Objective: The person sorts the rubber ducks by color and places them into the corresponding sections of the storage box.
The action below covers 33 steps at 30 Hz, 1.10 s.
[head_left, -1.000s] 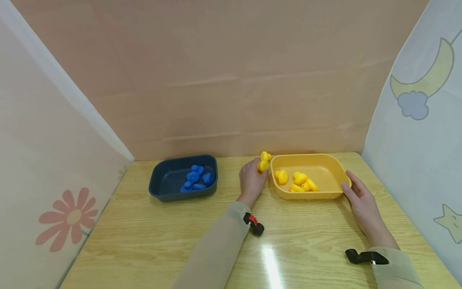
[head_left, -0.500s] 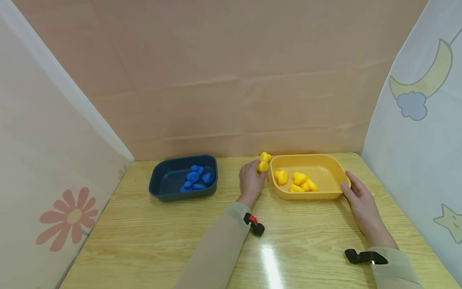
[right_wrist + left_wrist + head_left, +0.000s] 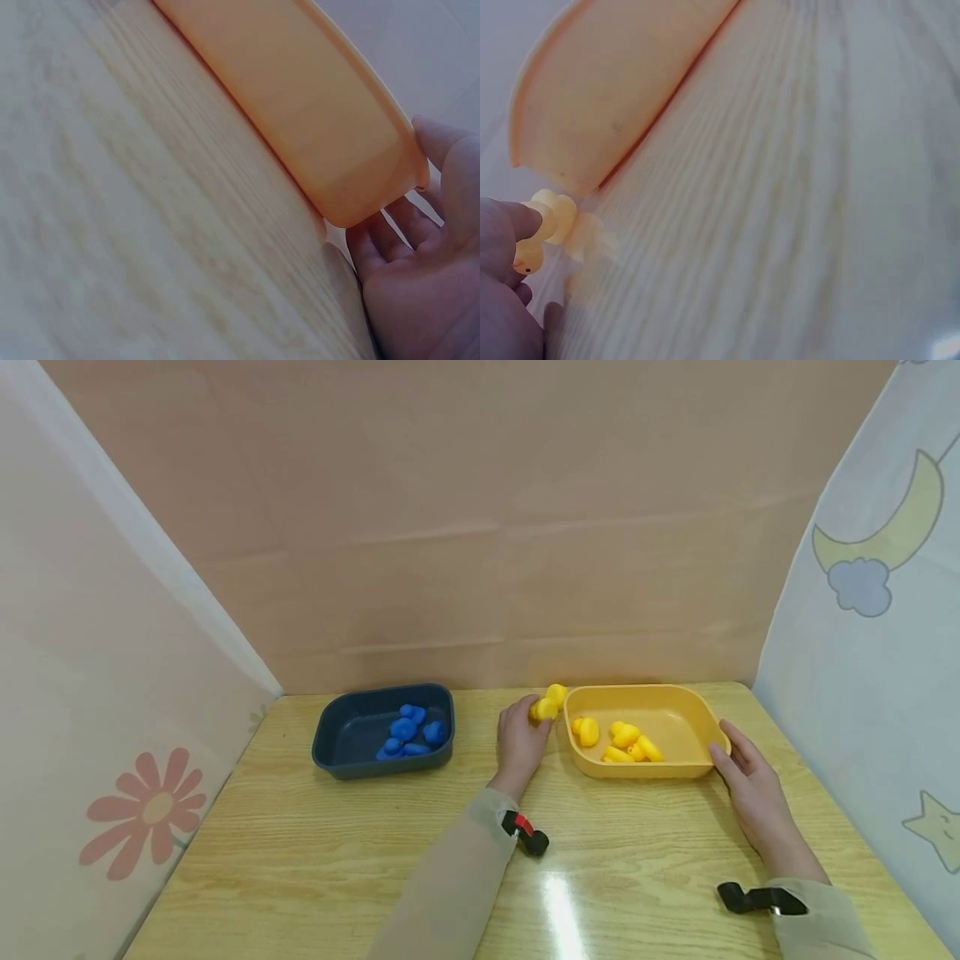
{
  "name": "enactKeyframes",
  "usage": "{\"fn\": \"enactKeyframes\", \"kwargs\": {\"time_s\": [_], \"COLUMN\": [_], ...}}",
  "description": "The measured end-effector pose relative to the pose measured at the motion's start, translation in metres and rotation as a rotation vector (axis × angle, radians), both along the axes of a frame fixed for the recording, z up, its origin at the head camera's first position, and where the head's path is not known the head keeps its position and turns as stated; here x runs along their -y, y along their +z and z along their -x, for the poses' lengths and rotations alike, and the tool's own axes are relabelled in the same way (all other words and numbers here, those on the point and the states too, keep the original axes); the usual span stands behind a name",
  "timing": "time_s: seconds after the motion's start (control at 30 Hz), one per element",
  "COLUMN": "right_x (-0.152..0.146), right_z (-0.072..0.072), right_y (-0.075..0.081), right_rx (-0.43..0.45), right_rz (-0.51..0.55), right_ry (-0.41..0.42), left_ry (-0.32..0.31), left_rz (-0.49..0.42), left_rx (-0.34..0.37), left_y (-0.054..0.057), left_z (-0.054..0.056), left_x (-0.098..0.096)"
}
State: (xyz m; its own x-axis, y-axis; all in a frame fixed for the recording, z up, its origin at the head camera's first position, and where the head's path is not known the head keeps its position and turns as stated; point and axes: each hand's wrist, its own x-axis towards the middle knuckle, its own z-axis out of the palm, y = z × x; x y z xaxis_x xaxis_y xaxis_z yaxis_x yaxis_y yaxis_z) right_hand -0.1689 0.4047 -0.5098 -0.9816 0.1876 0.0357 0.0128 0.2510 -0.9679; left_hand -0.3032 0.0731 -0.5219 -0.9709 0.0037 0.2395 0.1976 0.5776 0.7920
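Note:
My left hand (image 3: 521, 739) pinches a small yellow rubber duck (image 3: 546, 709) between thumb and fingers, just left of the yellow tray (image 3: 675, 770). In the left wrist view, the duck's eye and beak (image 3: 526, 259) show below the fingertip. Against it, on the far side, sits a second yellow duck (image 3: 557, 694), close to the tray's left rim. Several more yellow ducks (image 3: 625, 734) lie inside the tray. My right hand (image 3: 753, 793) holds the tray's right end; the right wrist view shows the thumb (image 3: 439, 139) at the rim and the fingers along the outer wall.
A dark blue tray (image 3: 337, 770) stands left of my left hand, with several small blue ducks (image 3: 402, 728) in its right half. Both trays sit near the back edge of the wooden table (image 3: 300, 860). Cloth walls (image 3: 480, 527) rise behind and on both sides.
The second duck beside the held one has turned and sits closer against it. My left hand has hardly moved. The right hand stays on the yellow tray; the view has shifted slightly.

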Motion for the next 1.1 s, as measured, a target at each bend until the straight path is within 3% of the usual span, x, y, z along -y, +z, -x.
{"fn": "enactKeyframes", "kwargs": {"time_s": [0.27, 0.37, 0.53, 0.83, 1.1], "right_x": [0.0, 0.001, -0.001, -0.001, 0.0], "right_z": [-0.001, -0.001, -0.002, -0.001, 0.001], "right_y": [0.001, 0.001, 0.001, 0.002, 0.0], "right_rx": [-0.001, -0.004, -0.001, -0.007, 0.001], "right_rz": [-0.015, -0.016, -0.029, -0.013, -0.003], "right_ry": [-0.008, -0.01, -0.012, -0.012, -0.01], "left_ry": [-0.011, -0.006, -0.012, -0.094, -0.149], "left_rz": [-0.195, -0.224, -0.212, -0.203, -0.098], "left_rx": [0.05, 0.049, -0.014, -0.169, -0.2], "left_y": [0.005, 0.009, 0.02, 0.047, 0.064], "left_z": [-0.013, -0.018, -0.026, -0.04, -0.048], "left_x": [0.009, 0.013, 0.016, 0.005, -0.015]}}
